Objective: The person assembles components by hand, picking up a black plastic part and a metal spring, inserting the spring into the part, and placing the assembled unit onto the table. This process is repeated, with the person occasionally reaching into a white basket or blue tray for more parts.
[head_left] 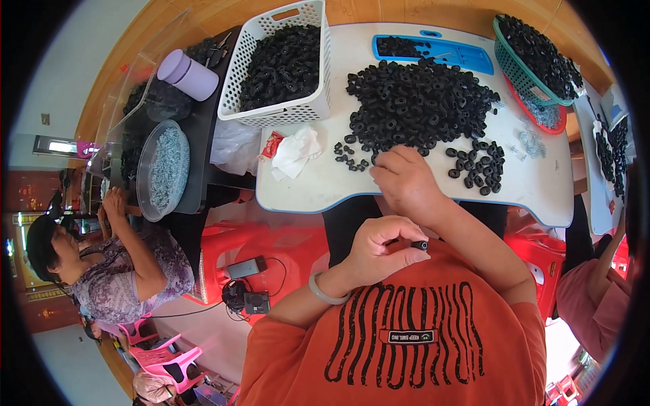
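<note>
In front of my chest, my left hand (pixel 384 252) is closed, pinching a small black plastic piece (pixel 420 245) with a hole in its end between thumb and finger. My right hand (pixel 409 184) reaches over the table's front edge, fingers bent down beside a few tiny black parts (pixel 351 157). What its fingertips hold, if anything, is hidden. Just beyond it spreads a big heap of black ring-shaped plastic pieces (pixel 426 101). A smaller group of black pieces (pixel 477 166) lies to the right of that hand.
A white perforated basket (pixel 227 105) of black parts stands at left, near a crumpled tissue (pixel 296 151). Along the back are a blue tray (pixel 477 59) and a green basket (pixel 506 64) above a red one (pixel 562 125). A co-worker (pixel 128 271) sits left, by a clear bowl (pixel 143 179).
</note>
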A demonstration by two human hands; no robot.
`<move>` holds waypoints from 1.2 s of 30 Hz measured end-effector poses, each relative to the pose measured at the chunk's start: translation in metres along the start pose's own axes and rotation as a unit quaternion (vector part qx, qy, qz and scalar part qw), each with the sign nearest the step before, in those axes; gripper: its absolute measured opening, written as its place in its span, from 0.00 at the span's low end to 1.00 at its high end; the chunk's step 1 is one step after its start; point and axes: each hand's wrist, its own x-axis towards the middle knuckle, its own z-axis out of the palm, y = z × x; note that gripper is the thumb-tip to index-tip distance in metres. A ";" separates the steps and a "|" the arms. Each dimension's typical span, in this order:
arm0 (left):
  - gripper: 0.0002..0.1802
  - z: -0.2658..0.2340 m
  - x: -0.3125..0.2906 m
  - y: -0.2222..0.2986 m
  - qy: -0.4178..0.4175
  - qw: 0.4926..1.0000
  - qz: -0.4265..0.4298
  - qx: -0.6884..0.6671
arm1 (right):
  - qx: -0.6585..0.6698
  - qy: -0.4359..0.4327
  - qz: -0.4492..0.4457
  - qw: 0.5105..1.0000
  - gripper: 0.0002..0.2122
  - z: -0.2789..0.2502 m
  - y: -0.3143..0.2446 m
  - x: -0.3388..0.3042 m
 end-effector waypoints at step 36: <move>0.10 0.003 0.007 0.042 0.092 0.974 0.062 0.199 | 0.507 -0.023 0.212 0.835 0.07 -0.105 -0.045 -0.012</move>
